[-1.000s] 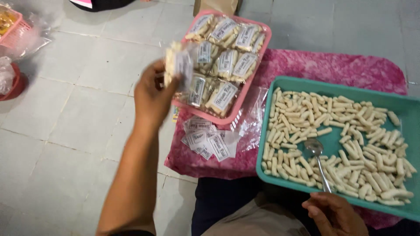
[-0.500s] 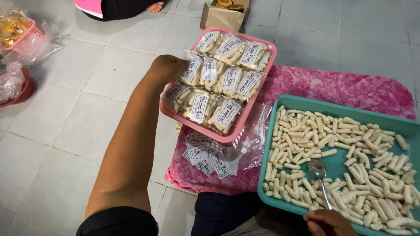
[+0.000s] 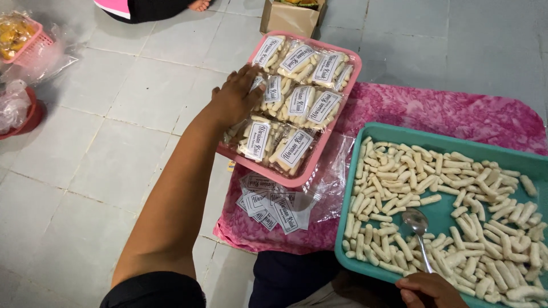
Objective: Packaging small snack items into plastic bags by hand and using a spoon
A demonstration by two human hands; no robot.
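The left hand [image 3: 237, 98] lies flat, fingers spread, on the clear snack packets [image 3: 297, 94] at the near-left corner of the pink tray [image 3: 342, 122], pressing one into the rows rather than gripping it; the step looks like settling a filled packet among the others; the right hand [image 3: 429, 290] pinches a metal spoon [image 3: 419, 231] resting in the teal tray [image 3: 399, 136] of pale stick snacks [image 3: 468, 194]; loose paper labels [image 3: 268, 202] lie on the pink cloth [image 3: 445, 114]; another packet would likely need scooping.
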